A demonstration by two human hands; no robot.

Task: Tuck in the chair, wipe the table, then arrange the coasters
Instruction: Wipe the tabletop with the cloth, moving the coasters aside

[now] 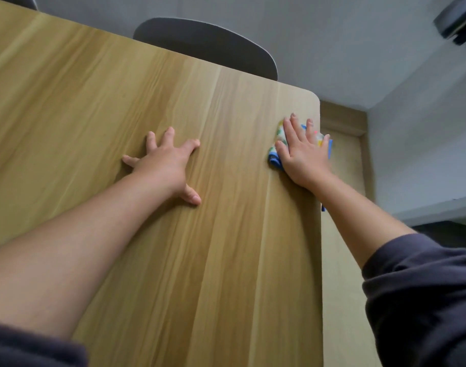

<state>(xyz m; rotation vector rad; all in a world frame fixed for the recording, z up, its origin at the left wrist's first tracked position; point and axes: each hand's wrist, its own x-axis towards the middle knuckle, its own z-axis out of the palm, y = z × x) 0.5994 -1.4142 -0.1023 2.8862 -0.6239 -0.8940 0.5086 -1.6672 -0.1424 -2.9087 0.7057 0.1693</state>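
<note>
Wiping was the step I judged to be in hand. From my remote seat I saw the right hand [304, 154] pressed flat on a small colourful cloth [274, 158] at the right of the frame, close to the right edge of the table [226, 260] and just below its rounded far corner. The fingers lay straight and slightly apart on top of the cloth, not curled round it. The cloth showed at the hand's left side and between its fingers, with a blue hem reaching the table edge on the right.

The left hand [164, 165] rested near the middle of the frame, fingers spread wide, palm down on bare wood, well apart from the cloth and holding nothing.

The dark chair [205, 46] at the upper middle stood with its back close to the table's far edge, so I took the tucking as done. No coasters were in view. The next move, as I judged it, called for sweeping the cloth leftward under steady flat pressure, without letting it slip off the edge.
</note>
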